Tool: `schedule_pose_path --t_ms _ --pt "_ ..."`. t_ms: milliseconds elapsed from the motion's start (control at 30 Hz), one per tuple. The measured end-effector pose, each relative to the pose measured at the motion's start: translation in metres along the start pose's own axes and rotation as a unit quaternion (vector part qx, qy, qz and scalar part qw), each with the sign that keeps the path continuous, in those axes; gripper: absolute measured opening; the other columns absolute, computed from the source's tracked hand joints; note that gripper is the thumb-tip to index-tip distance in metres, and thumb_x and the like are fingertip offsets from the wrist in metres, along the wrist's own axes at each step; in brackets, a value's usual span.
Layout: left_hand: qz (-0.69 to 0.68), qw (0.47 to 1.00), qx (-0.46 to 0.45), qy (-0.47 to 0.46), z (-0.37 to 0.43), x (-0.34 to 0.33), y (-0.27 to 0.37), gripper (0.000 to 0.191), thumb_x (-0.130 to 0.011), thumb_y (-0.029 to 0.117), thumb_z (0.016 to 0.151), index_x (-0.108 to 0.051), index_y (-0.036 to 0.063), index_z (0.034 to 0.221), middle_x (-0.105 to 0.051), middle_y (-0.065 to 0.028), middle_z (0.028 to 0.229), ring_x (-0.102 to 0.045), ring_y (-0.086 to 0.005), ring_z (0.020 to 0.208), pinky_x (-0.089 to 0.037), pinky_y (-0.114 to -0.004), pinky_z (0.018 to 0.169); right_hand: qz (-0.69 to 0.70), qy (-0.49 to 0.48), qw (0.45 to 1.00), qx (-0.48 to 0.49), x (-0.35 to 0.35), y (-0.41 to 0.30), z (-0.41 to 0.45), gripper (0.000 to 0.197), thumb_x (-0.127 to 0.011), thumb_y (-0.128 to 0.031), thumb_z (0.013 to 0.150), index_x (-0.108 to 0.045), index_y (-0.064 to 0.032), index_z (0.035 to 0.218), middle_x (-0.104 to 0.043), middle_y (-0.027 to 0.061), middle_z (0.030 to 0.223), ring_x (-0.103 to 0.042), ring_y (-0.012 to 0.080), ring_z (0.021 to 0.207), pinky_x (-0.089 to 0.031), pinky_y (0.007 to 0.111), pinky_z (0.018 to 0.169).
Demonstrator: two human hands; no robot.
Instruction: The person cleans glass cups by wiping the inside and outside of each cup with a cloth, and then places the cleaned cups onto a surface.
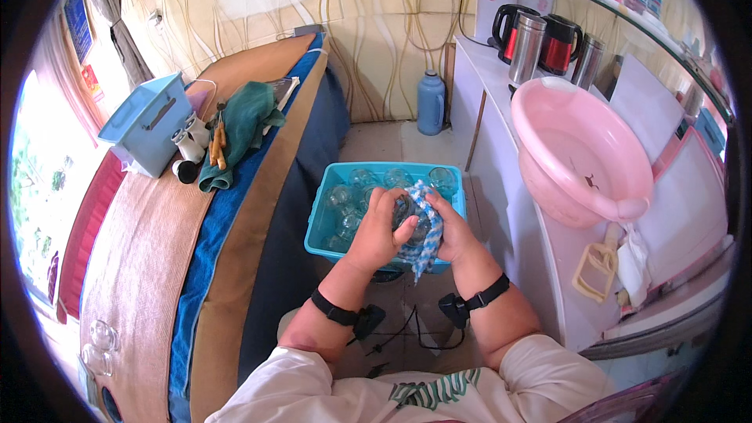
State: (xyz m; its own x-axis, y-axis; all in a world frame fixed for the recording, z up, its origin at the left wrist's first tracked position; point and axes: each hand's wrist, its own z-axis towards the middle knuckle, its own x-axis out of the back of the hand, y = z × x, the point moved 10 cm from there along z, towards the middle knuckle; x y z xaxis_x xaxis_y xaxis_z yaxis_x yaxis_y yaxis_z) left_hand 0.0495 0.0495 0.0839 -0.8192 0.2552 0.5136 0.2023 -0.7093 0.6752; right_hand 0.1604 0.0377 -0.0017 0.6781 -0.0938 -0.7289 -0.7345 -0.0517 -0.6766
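My left hand (382,229) grips a clear glass jar (418,229), round like a cupping glass, from its left side, fingers curled at its rim. On the jar's right side my right hand (451,224) holds a blue-and-white checked cloth (433,232), which hangs down past the glass. Both hands are over the near part of a turquoise plastic bin (320,229). Several similar glass jars (348,223) lie inside the bin.
To the left is a bed with a blue towel (202,270), a green cloth (247,123), a light-blue box (147,129) and two glass jars (101,343). A pink basin (581,153) and kettles (558,44) stand on the right counter. A blue thermos (430,103) is by the wall.
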Motion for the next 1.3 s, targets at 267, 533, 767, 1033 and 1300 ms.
schedule_pose_path --t_ms 267,533,767,1033,1300 --pt "-0.082 0.992 0.099 0.013 -0.002 -0.016 -0.046 0.039 -0.058 0.026 0.098 -0.051 0.0018 0.127 -0.055 -0.0197 0.104 -0.059 -0.029 0.09 -0.049 -0.038 0.082 -0.241 0.034 0.946 0.215 0.001 -0.026 -0.01 0.038 -0.07 -0.022 0.089 -0.058 -0.0053 0.12 -0.063 0.0028 0.104 -0.059 0.0119 0.097 -0.049 0.03 0.085" --pt "-0.233 0.933 0.275 -0.003 -0.014 -0.023 -0.074 0.035 -0.044 0.033 0.105 -0.054 0.003 0.122 -0.057 -0.0053 0.084 -0.056 -0.0148 0.076 -0.048 -0.029 0.072 -0.597 -0.01 0.635 0.49 -0.072 -0.051 -0.059 0.054 -0.079 -0.025 0.071 -0.06 -0.0029 0.117 -0.055 0.0189 0.121 -0.058 0.0394 0.106 -0.05 0.043 0.091" --pt "-0.058 0.997 0.047 -0.002 -0.001 -0.005 -0.016 0.038 -0.057 0.023 0.098 -0.046 0.0013 0.128 -0.05 -0.0203 0.117 -0.058 -0.0379 0.101 -0.048 -0.039 0.088 -0.349 -0.006 0.888 0.299 -0.011 -0.04 -0.014 0.034 -0.065 -0.022 0.09 -0.059 0.001 0.115 -0.06 0.0109 0.117 -0.059 0.0254 0.108 -0.045 0.033 0.094" --pt "-0.016 0.997 -0.07 -0.038 -0.003 -0.016 0.005 0.052 -0.063 0.028 0.095 -0.04 0.0005 0.133 -0.048 -0.0201 0.124 -0.059 -0.0365 0.1 -0.047 -0.042 0.09 0.074 -0.008 0.994 -0.083 0.011 0.009 0.003 0.027 -0.06 -0.035 0.096 -0.068 -0.0106 0.105 -0.071 0.0031 0.098 -0.068 0.0169 0.087 -0.055 0.034 0.079" --pt "-0.235 0.952 0.196 -0.014 -0.011 -0.042 -0.049 0.044 -0.041 0.034 0.107 -0.036 0.0033 0.137 -0.055 -0.0113 0.109 -0.056 -0.0153 0.085 -0.053 -0.03 0.066 -0.334 0.095 0.881 0.323 -0.007 -0.057 -0.028 0.034 -0.067 -0.022 0.092 -0.058 0.0004 0.115 -0.064 0.0049 0.1 -0.061 0.0135 0.09 -0.05 0.03 0.081"
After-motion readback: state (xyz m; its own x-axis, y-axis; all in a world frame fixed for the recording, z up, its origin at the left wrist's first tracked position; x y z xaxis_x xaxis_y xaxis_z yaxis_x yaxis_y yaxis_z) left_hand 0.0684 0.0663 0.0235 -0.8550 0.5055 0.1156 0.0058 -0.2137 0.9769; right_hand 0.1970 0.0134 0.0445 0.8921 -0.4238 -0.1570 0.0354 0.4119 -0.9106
